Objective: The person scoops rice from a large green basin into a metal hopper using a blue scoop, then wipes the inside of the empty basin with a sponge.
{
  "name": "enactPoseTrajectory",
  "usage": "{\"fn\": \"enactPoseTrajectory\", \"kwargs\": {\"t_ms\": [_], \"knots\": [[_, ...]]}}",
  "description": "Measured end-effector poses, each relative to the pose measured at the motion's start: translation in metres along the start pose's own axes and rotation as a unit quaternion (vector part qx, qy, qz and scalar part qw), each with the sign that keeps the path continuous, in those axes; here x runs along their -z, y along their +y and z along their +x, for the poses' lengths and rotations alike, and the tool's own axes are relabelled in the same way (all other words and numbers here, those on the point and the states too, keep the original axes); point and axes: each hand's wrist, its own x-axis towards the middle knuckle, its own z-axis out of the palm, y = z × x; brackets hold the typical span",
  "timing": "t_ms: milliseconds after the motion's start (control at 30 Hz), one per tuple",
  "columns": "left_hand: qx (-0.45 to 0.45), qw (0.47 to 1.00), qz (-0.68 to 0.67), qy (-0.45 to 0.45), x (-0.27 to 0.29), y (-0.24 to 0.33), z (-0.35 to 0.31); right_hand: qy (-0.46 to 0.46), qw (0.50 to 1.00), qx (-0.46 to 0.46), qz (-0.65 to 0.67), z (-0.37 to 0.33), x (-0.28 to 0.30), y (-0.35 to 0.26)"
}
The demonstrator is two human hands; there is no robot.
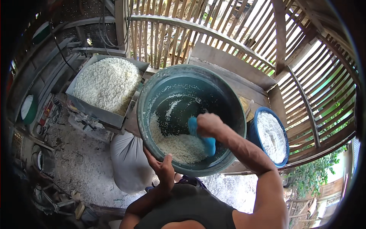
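Observation:
A large dark green tub stands in front of me, tilted slightly toward me. White grain, which looks like rice, is heaped along its near left side, and loose grains cling to the inner wall and bottom. My right hand reaches inside, closed on a light blue plastic scoop. The scoop's lower end touches the right edge of the heap; the hand hides part of it. At the near left rim, my left hand grips the tub, thumb over the edge and fingers against the outside.
Left of the tub, a metal hopper is piled with white grain. A blue basin of white powder sits to the right. A full pale sack stands below the tub's left side. Wooden slat walls enclose the far side.

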Motion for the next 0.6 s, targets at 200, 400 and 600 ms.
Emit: {"fn": "enactPoseTrajectory", "kwargs": {"t_ms": [200, 400, 600], "knots": [[0.0, 0.999, 0.002, -0.042, 0.007, 0.001, 0.002, 0.238, 0.966, -0.023, -0.104, 0.044, -0.046, 0.067], [0.031, 0.998, -0.021, -0.041, 0.006, 0.015, 0.016, 0.243, 0.961, 0.133, 0.008, -0.002, -0.046, 0.047], [0.021, 0.99, -0.067, -0.124, -0.016, 0.033, 0.035, 0.242, 0.962, 0.046, 0.117, -0.011, -0.068, 0.155]]}}
